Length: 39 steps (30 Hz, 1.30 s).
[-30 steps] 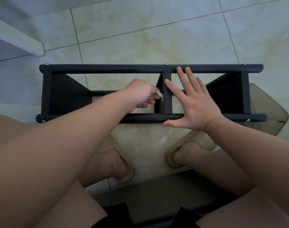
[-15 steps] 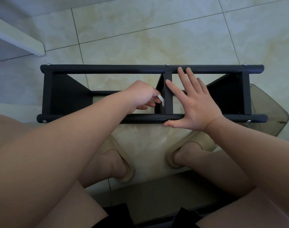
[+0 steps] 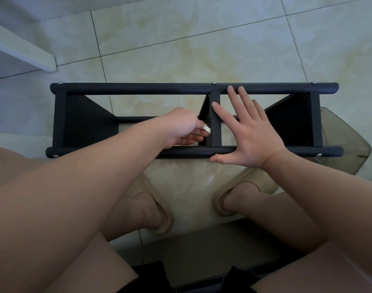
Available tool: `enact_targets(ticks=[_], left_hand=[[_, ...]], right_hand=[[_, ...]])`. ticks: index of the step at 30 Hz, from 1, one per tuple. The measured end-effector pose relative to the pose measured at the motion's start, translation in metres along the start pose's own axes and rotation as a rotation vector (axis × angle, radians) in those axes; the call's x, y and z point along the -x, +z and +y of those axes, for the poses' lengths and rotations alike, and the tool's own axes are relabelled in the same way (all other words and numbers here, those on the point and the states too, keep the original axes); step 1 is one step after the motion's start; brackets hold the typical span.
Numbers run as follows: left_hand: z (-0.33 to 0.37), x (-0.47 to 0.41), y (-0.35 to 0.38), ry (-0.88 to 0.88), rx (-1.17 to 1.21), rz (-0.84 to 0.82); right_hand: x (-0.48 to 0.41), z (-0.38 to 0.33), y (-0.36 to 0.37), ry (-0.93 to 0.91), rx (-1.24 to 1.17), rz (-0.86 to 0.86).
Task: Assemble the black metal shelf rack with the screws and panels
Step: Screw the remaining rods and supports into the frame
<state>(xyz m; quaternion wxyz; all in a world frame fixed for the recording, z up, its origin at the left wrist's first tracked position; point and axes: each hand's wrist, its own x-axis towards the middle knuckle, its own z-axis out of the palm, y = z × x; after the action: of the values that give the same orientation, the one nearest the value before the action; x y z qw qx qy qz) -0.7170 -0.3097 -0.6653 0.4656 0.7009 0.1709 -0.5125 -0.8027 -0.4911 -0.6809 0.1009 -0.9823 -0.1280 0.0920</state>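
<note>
Tiled floor [image 3: 180, 39] carries the black rack [image 3: 138, 88], which lies lengthwise in front of the seated person. The right hand [image 3: 252, 136] rests flat across the frame beside the middle crossbar [image 3: 215, 119] — fingers spread wide, tips on the far rail, thumb along the near rail. The left hand [image 3: 180, 127] reaches inside the frame with fingers curled, pinching a small silver piece [image 3: 206, 129] just left of that crossbar — kind not discernible.

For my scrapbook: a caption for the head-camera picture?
Left hand holds a small silver tool inside the black rack; right hand rests on it.
</note>
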Motion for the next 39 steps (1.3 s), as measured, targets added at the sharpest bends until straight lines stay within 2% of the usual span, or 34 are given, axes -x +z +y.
enact_targets(ticks=[39], left_hand=[[-0.007,0.012,-0.016,0.167,-0.347,-0.088]], right_hand=[[0.0,0.0,0.002,-0.002,0.015,0.006]])
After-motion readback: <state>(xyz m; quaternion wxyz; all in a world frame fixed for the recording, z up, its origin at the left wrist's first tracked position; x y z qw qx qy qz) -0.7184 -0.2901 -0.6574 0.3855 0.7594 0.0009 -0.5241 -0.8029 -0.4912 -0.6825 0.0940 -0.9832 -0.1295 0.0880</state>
